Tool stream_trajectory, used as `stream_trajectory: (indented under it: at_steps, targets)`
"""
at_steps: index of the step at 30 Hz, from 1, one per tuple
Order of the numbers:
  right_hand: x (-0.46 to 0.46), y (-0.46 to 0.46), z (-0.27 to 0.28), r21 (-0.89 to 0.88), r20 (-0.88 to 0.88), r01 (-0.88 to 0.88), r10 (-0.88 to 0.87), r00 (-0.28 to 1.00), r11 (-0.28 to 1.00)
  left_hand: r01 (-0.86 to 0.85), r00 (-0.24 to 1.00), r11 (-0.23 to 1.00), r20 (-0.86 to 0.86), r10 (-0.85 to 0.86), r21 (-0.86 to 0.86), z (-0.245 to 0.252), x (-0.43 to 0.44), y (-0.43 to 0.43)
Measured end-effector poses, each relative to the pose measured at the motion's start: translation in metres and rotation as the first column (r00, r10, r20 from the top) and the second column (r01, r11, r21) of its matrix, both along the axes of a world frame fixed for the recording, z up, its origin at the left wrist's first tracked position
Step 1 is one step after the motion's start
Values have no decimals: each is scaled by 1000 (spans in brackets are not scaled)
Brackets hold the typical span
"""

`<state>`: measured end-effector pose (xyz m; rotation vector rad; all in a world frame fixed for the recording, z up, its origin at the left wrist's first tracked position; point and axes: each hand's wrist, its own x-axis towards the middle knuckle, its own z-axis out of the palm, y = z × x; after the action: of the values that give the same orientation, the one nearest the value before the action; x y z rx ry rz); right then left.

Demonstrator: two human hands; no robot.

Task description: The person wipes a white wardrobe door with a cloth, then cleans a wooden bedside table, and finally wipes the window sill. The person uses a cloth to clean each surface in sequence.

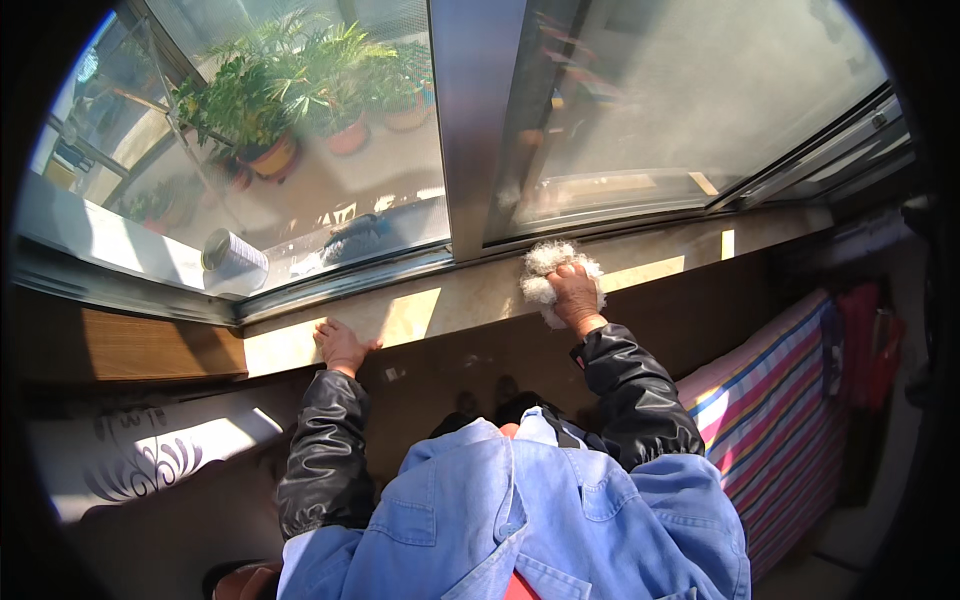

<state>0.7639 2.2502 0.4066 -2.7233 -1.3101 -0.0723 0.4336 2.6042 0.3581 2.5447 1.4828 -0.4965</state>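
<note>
My right hand (576, 298) presses a fluffy off-white cleaning cloth (550, 262) onto the stone window sill (480, 294), right below the window frame's upright. Part of the cloth bulges out beyond my fingers towards the glass. Further left, my left hand (343, 346) rests on the front edge of the same sill with its fingers spread and nothing in it. Black sleeve covers reach up both forearms. Behind the sill stand a sliding window pane (675, 97) on the right and a mesh screen (375, 172) on the left.
Beyond the screen are potted plants (274, 154) and a cylindrical can (232, 259). A wooden panel (157, 345) adjoins the sill's left end. To the right lies a bed with a striped cover (772, 405). A white surface with a dark leaf pattern (150, 457) is at lower left.
</note>
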Motion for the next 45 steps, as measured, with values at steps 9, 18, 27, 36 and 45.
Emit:
stream_trajectory:
  at_steps: [9,18,27,36,45]
  targets:
    - [14,-3,-7,-76,165,207,-193,967,975,-4,999,1000,50,2,23,-10,-6,2]
    - [28,-23,-5,151,146,-283,262,954,947,48,999,986,-13,-51,-158,-9,17,-26]
    - [203,-179,4,-15,9,438,-438,899,899,60,998,993,22,-58,-99,-1,120,-132]
    - [180,-167,11,-108,-105,56,-67,992,993,40,994,999,-97,-42,-22,8,140,-147]
    - [241,-218,-2,104,-154,416,-399,904,903,-97,994,986,-69,88,-139,23,142,-144]
